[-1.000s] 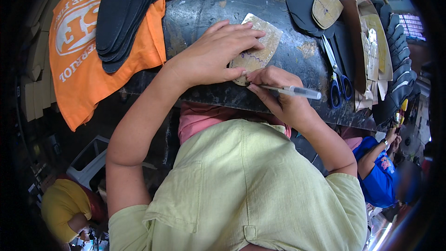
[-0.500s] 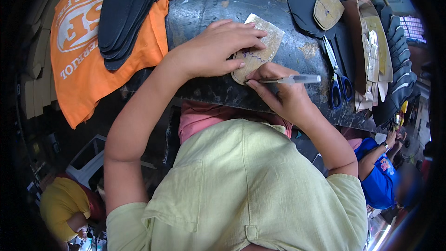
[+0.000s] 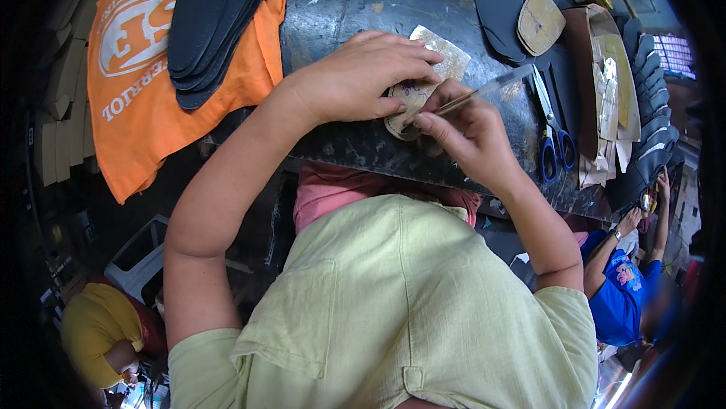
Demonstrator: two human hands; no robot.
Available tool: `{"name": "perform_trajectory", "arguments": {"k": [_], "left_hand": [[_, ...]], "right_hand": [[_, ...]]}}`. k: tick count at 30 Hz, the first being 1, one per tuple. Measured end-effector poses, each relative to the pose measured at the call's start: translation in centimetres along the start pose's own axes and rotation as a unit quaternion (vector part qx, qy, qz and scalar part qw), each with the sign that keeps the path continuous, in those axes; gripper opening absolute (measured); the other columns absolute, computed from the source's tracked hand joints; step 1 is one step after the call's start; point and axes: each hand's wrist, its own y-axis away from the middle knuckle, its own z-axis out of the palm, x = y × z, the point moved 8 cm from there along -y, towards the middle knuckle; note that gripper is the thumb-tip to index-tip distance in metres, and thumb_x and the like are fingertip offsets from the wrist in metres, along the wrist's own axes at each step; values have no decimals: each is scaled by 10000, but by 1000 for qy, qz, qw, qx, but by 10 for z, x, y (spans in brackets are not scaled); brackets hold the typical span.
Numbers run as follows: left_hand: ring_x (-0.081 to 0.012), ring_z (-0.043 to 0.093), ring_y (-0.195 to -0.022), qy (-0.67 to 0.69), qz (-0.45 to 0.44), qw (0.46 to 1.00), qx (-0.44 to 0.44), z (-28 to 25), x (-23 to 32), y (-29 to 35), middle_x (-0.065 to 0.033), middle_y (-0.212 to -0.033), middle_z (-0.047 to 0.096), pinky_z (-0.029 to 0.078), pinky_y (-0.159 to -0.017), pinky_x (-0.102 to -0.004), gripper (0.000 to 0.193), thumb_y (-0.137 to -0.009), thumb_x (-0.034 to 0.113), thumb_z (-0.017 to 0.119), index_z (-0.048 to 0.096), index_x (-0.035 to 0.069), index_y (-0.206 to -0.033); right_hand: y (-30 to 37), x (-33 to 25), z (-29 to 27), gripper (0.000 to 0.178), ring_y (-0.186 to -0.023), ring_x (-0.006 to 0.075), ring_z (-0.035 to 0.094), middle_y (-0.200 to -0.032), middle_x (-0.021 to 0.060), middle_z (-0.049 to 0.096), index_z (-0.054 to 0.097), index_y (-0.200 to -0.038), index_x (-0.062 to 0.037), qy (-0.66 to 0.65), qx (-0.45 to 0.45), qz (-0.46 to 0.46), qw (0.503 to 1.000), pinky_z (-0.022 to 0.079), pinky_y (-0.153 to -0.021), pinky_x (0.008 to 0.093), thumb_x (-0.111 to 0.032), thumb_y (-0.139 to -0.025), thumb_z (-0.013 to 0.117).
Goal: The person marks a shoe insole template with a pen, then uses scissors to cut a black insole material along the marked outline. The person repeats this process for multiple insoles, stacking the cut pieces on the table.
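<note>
Cluttered, dim workshop around a scuffed black table [image 3: 333, 9]. Draped over its left edge, a bright orange printed cloth [image 3: 115, 148]; toward the right edge, blue-handled steel scissors [image 3: 550, 123]. Close to the near edge, pinned beneath the spread left hand [image 3: 370, 76]: a flat tan, round-ended piece [image 3: 417, 96]. Pinched in the right hand [image 3: 473, 133] at its rounded end: a slim clear-barrelled pen [image 3: 484, 92], tip hidden. Just swung from nearly level to slanting toward the far right corner; apparently a new working angle at the curved rim.
</note>
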Motion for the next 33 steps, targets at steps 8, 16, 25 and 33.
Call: {"name": "perform_trajectory", "arguments": {"k": [8,16,25,33], "left_hand": [[-279,432,-1490,-2,-5,1000,6,1,0,0,-35,-1567,530,274,-1244,-479,595,-833,124,754,629,164,-1413],[-285,457,-1468,1,12,1000,15,4,-4,0,-44,-1558,537,315,-1224,-472,519,-871,89,723,652,144,-1382],[-306,535,-1377,16,-3,999,51,-8,-8,4,-105,-1456,590,421,-1147,-460,452,-849,51,740,672,67,-1295],[-308,459,-1463,6,-24,999,44,-5,3,29,-103,-1549,507,261,-1258,-556,661,-796,171,760,586,119,-1432]], "right_hand": [[-2,-8,5,177,-779,321,684,-861,124,679,619,-962,-34,67,22,-31,997,547,-702,368,-16,-886,778],[2,-28,19,189,-745,322,645,-824,136,619,572,-916,-21,168,22,-215,962,508,-660,388,-21,-906,761],[0,-26,17,166,-715,243,643,-823,128,614,585,-921,7,132,14,-204,970,501,-657,349,-13,-925,750],[-1,-24,15,123,-750,233,684,-891,114,675,626,-955,25,114,16,-194,974,525,-685,321,-15,-932,740]]}}
